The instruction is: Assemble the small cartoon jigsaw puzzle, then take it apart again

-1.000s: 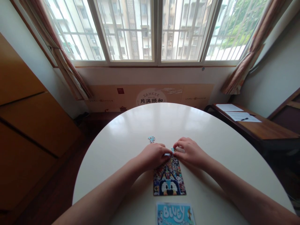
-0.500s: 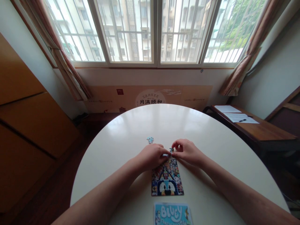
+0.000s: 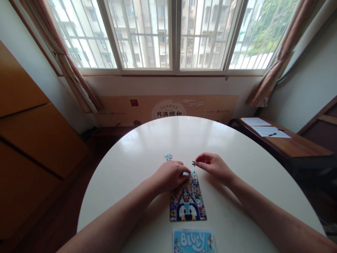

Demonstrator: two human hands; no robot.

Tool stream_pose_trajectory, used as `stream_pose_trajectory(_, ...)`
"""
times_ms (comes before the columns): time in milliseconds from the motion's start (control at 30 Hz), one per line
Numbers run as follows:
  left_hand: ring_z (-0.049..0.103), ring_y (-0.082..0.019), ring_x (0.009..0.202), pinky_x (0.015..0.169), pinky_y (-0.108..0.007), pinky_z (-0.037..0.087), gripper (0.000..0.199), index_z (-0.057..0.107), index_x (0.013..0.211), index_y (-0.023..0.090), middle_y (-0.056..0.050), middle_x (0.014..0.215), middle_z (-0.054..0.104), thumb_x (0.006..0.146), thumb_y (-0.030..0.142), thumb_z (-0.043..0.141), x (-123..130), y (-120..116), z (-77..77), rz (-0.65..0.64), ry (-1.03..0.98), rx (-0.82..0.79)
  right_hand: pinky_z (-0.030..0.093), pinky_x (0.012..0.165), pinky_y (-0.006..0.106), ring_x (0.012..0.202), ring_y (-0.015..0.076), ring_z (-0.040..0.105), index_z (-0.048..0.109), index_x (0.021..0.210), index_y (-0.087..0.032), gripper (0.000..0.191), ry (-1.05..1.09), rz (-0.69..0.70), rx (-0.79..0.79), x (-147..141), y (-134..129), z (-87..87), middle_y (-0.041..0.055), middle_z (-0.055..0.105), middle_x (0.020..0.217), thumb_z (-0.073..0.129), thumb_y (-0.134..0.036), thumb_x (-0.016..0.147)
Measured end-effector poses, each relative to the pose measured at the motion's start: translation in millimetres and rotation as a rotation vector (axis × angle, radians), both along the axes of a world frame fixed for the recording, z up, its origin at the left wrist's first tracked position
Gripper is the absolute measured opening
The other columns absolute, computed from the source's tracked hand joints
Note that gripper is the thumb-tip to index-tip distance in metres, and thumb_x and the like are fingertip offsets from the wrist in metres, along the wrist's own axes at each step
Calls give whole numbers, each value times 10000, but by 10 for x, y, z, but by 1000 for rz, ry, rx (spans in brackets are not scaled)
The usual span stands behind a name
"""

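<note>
A partly assembled jigsaw puzzle (image 3: pixel 187 202) lies on the white table, showing a blue cartoon dog's face below a dense crowd of small figures. At its top left, my left hand (image 3: pixel 170 175) presses with bent, closed fingers, covering that corner; a strip of light blue shows by the fingertips. My right hand (image 3: pixel 212 167) pinches a small puzzle piece (image 3: pixel 194 163) between thumb and fingertips, just beyond the puzzle's top right corner and apart from it. Past my left hand sits a little pile of loose light-blue puzzle pieces (image 3: pixel 168 157).
A light-blue card lettered "BLUEY" (image 3: pixel 194 240) lies at the near side of the round white table (image 3: pixel 126 147). To the right stands a wooden side table (image 3: pixel 308 146) with paper sheets (image 3: pixel 270 132) and a dark pen. Barred windows and curtains are behind.
My right hand has pulled back slightly up and away from the puzzle's top edge, carrying the puzzle piece. My left hand stays nearly still on the puzzle.
</note>
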State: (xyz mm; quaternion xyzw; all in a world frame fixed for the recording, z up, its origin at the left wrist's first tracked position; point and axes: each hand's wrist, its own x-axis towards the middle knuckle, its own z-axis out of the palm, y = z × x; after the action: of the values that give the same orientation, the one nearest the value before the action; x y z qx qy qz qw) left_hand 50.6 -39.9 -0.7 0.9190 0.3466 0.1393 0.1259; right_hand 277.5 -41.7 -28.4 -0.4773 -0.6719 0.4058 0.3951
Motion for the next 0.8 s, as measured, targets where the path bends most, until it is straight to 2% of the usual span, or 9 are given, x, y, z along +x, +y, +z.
stream_pose_trajectory(133,641,-152,711,671,-278,494,117,761,910,249,-17,857,710,865,250,653,-59,32,40,90,-163,50,538,879,344,893,171,661,661,941,-134,398,166,13,-94,-13,-30,27,83,695,949,754,-475,758)
stream_pose_trajectory(233,645,-153,719,685,-292,512,163,743,1000,239,-27,892,697,863,305,684,-90,35,81,140,-253,114,539,907,355,927,174,666,650,1000,-136,422,218,55,-147,-46,-71,43,91,692,977,767,-468,768)
stream_pose_trajectory(400,666,-166,802,719,-293,529,214,724,1079,237,-49,1014,692,871,283,704,-83,7,97,25,-237,119,540,909,364,949,186,671,625,1052,-143,446,228,113,-194,-96,-126,59,99,695,1000,770,-460,775)
stream_pose_trajectory(533,665,-159,781,694,-282,525,156,732,1027,235,-46,1019,692,877,252,691,-47,-16,100,7,-192,113,538,902,366,935,188,672,630,1048,-148,438,212,122,-213,-127,-147,78,91,697,974,764,-459,769)
stream_pose_trajectory(633,662,-158,765,686,-288,525,139,733,1005,231,-52,1022,691,897,261,651,-68,15,115,5,-166,121,532,872,342,920,177,657,628,1124,-155,466,171,112,-191,-129,-151,88,84,686,973,740,-459,788)
stream_pose_trajectory(700,658,-162,774,699,-298,525,150,733,1002,227,-56,1014,690,909,264,621,-147,83,138,45,-174,151,525,806,311,869,161,632,621,1185,-161,492,125,50,-146,-111,-144,92,76,666,956,708,-467,809)
stream_pose_trajectory(800,634,-158,741,708,-306,513,172,732,997,217,-54,989,686,913,278,596,-364,255,176,217,-215,211,496,715,273,795,144,586,641,1180,-164,483,64,-51,-104,-61,-121,92,63,632,900,660,-492,827)
